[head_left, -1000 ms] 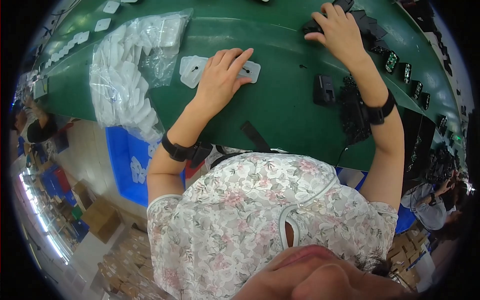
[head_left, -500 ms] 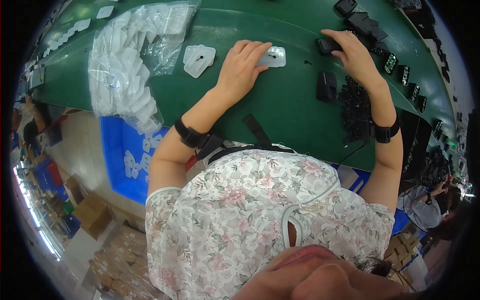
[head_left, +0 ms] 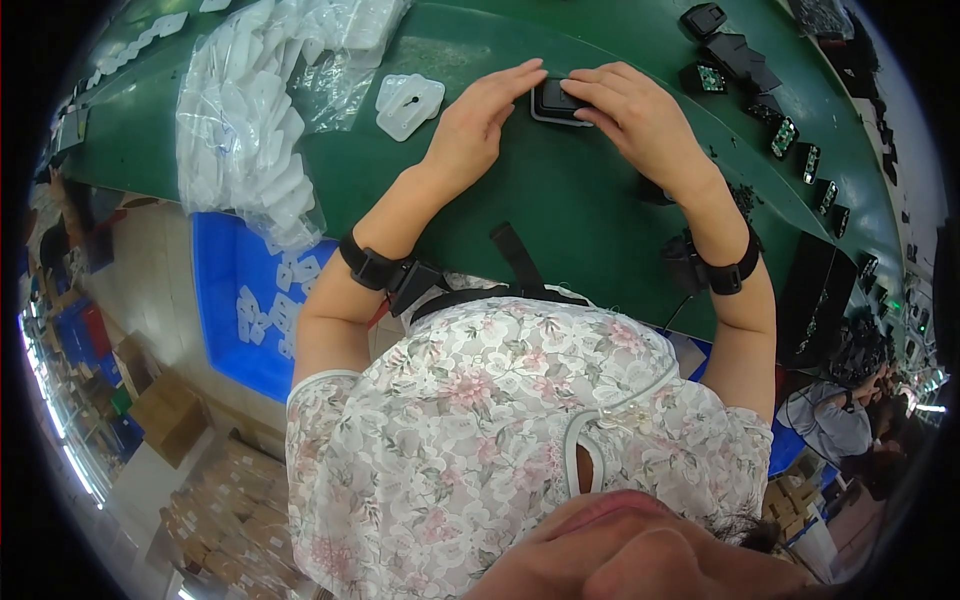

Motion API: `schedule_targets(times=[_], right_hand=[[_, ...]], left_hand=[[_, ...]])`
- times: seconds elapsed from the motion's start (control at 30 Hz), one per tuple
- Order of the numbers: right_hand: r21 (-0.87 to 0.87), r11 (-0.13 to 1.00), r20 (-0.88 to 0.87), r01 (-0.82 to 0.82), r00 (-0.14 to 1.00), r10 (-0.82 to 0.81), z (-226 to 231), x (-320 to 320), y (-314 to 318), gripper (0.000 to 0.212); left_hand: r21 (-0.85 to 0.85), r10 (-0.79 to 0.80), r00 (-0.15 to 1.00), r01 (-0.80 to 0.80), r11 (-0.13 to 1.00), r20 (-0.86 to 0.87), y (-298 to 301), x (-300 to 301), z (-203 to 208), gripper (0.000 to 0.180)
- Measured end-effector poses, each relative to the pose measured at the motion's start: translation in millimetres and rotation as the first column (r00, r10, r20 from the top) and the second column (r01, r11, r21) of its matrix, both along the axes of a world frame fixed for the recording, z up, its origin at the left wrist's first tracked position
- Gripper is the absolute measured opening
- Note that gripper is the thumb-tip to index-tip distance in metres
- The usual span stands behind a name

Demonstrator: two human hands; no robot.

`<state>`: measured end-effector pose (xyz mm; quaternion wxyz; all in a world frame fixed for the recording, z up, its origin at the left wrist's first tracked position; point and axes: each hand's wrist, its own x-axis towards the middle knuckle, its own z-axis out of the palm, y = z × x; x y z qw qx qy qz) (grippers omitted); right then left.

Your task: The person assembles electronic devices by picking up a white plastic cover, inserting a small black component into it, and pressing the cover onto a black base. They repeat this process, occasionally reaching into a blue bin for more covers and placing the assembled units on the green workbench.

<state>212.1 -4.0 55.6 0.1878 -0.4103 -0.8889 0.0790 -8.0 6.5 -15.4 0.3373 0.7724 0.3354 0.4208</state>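
Observation:
My right hand (head_left: 645, 120) holds a small black plastic housing (head_left: 553, 97), thumb and fingers closed on its right side. Beneath the housing a white plate (head_left: 572, 122) shows only as a thin pale rim; whether the two are joined I cannot tell. My left hand (head_left: 468, 125) is at the housing's left, fingers stretched out, nothing visible in its grasp. To the left of that hand lie a few overlapping white plates (head_left: 410, 105) with a small black piece on top. Another black housing (head_left: 654, 190) is partly hidden under my right wrist.
A clear bag of white plates (head_left: 245, 120) lies on the green table (head_left: 590, 235) at left. Below it stands a blue bin (head_left: 225, 335) with loose white pieces. Black housings with green circuit boards (head_left: 785, 138) line the right side. Another person (head_left: 840, 420) sits far right.
My right hand has moved left, bringing the black housing from the right onto the white plate. My left hand has uncovered the plate, its fingers now straighter beside it.

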Motion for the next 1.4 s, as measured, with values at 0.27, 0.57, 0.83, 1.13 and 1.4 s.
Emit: schedule_targets(times=[0.27, 0.57, 0.83, 1.13, 1.4], right_hand=[[0.052, 0.999, 0.070, 0.015, 0.997, -0.019, -7.8, -8.2, -11.2, 0.032], [0.195, 0.960, 0.107, 0.199, 0.969, -0.222, -20.6, -30.1, -32.0, 0.032], [-0.460, 0.867, -0.349, 0.192, 0.859, -0.375, -21.2, -0.1, -0.8, 0.033], [-0.737, 0.664, -0.632, -0.129, 0.480, -0.608, -17.1, -3.9, -8.4, 0.049], [-0.643, 0.763, -0.711, -0.070, 0.426, -0.560, 0.3, -3.3, 17.9, 0.034]], left_hand=[[0.208, -0.024, 0.952, 0.091, 0.974, -0.304, -9.4, -6.8, 4.2, 0.053], [0.351, 0.094, 0.883, 0.084, 0.932, -0.461, -20.1, -9.0, 7.8, 0.061], [0.508, 0.258, 0.859, 0.002, 0.862, -0.442, -10.8, 21.5, 0.1, 0.047], [-0.617, 0.031, 0.994, 0.040, 0.786, 0.104, 8.0, 16.6, 11.1, 0.038], [-0.696, 0.149, 0.828, 0.341, 0.631, 0.541, -3.0, 34.7, 23.2, 0.039]])
